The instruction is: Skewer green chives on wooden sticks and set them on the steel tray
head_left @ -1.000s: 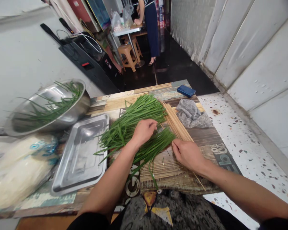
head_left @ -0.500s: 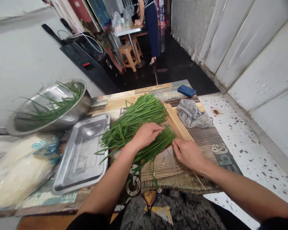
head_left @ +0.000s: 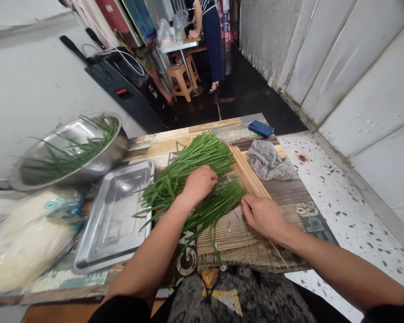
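A pile of green chives [head_left: 188,168] lies on the patterned table [head_left: 289,190]. My left hand [head_left: 198,184] rests on the pile with its fingers curled into the leaves, gripping some of them. My right hand [head_left: 262,215] is closed in a pinch on a thin bamboo skewer [head_left: 278,254], whose tip sits at the cut ends of a small bunch of chives [head_left: 222,202]. A stack of bamboo skewers [head_left: 247,172] lies just right of the chives.
An empty steel tray [head_left: 114,215] sits left of the chives, with a steel bowl [head_left: 70,150] holding more chives behind it. A grey cloth [head_left: 269,161] and a blue phone [head_left: 261,128] lie far right. A plastic bag [head_left: 27,233] lies at left. A person [head_left: 210,38] stands at a far table.
My left hand drew back a little to the left over the chive pile, its fingers curling in. My right hand stays in place on the skewer.
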A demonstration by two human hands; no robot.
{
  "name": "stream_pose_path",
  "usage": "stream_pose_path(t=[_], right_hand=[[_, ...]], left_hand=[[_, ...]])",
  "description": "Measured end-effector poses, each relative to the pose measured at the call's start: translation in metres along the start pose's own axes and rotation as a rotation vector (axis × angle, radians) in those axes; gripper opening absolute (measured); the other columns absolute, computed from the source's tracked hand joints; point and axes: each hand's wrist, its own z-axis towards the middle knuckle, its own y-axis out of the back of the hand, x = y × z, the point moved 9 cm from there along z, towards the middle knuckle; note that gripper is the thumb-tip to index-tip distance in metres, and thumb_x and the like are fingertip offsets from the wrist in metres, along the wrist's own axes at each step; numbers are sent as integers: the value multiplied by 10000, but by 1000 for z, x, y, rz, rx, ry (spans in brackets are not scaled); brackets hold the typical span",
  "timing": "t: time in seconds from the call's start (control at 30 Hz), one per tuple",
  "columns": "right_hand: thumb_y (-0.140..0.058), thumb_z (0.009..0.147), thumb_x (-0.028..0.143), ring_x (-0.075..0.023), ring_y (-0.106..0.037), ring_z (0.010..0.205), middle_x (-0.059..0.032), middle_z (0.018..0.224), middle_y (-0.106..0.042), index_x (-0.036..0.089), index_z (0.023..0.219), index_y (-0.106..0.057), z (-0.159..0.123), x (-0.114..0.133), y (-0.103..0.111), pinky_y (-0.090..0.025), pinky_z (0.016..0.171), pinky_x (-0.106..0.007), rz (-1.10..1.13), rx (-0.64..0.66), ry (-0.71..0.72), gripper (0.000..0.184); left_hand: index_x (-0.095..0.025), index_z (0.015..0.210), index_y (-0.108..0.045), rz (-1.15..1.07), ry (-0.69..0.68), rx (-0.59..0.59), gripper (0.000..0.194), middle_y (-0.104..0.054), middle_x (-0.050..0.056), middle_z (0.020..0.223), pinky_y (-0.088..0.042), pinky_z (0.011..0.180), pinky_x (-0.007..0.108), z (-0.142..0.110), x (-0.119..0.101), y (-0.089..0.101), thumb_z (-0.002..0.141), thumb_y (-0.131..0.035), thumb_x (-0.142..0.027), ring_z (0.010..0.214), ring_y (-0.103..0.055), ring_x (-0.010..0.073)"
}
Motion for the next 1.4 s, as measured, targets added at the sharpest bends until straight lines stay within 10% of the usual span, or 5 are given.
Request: stream_pose_path(t=[0.37, 0.6, 0.93, 1.4], right_hand=[[-330, 910, 285, -132, -570, 531, -44, 639, -659, 168, 758, -567, -1, 0, 2, -220, 520, -266, 12, -17, 20, 305], [-321, 913, 289, -126, -565, 534, -47, 636, -655, 160, 761, -566, -1, 1, 1, -218, 523, -267, 26, -8, 30, 316], [-326, 911, 287, -133, -564, 527, -39, 632, -655, 171, 762, -574, -1, 2, 1, -208, 521, -268, 16, -17, 34, 312], [-320, 912, 275, -132, -563, 537, -48, 640, -658, 168, 763, -565, -1, 2, 0, -208, 523, -270, 26, -11, 46, 307]], left_hand=[[-190, 782, -681, -312, 234, -121, 169, -684, 14, 711, -428, 625, 251, -6, 19, 15, 764, -531, -265, 647, -599, 148], [-190, 819, -650, -388, 205, -149, 179, -693, 5, 723, -444, 638, 236, -5, 20, 13, 808, -483, -256, 661, -615, 141], [-193, 861, -678, 54, 91, -202, 281, -692, 70, 899, -437, 737, 274, -10, -6, 27, 874, -413, -285, 861, -616, 202], [-167, 884, -683, -362, 105, -150, 227, -699, 20, 746, -441, 629, 230, -7, -2, 21, 816, -485, -253, 654, -608, 140]])
